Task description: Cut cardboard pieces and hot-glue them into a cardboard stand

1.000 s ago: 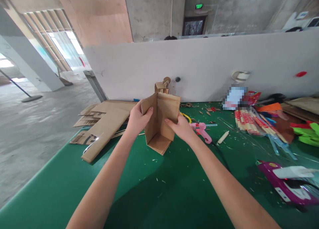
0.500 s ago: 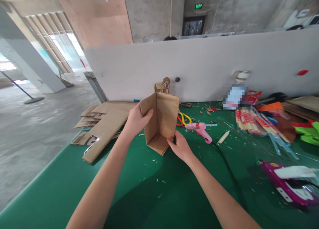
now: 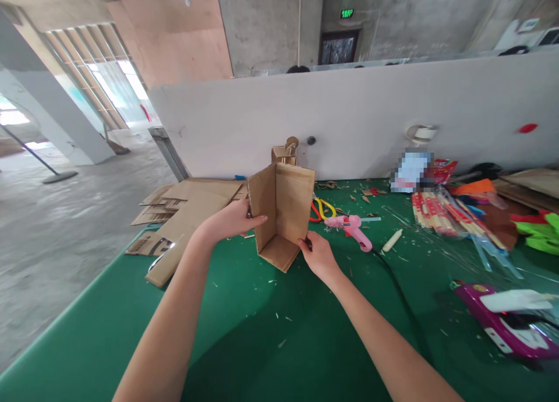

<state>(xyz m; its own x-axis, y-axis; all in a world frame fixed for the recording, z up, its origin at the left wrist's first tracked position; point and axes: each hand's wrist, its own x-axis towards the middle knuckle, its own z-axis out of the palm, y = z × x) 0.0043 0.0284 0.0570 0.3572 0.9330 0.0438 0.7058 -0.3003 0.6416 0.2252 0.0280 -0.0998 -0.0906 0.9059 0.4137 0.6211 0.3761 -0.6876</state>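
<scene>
An open cardboard box corner (image 3: 293, 201), made of two upright walls joined to a bottom piece, is held up over the green table. My left hand (image 3: 233, 219) grips the edge of its left wall, thumb on the inner face and fingers behind. On the other side, my right hand (image 3: 318, 254) pinches the lower edge of the right wall, with the thumb inside. Behind the box stands a small cardboard construction (image 3: 285, 152) with a round piece on top, partly hidden. Scissors with red and yellow handles (image 3: 322, 210) lie just right of the box.
Flat cardboard pieces (image 3: 192, 204) are stacked at the left. A pink glue gun (image 3: 349, 224) with a black cord lies right, near a whitish stick (image 3: 392, 240). Bundled wooden sticks (image 3: 432, 214) and a purple device (image 3: 502, 323) are farther right. A white partition (image 3: 349, 110) borders the table's back.
My left hand has slid lower along the left wall's edge. My right hand has shifted slightly along its edge. The box has stayed nearly in place.
</scene>
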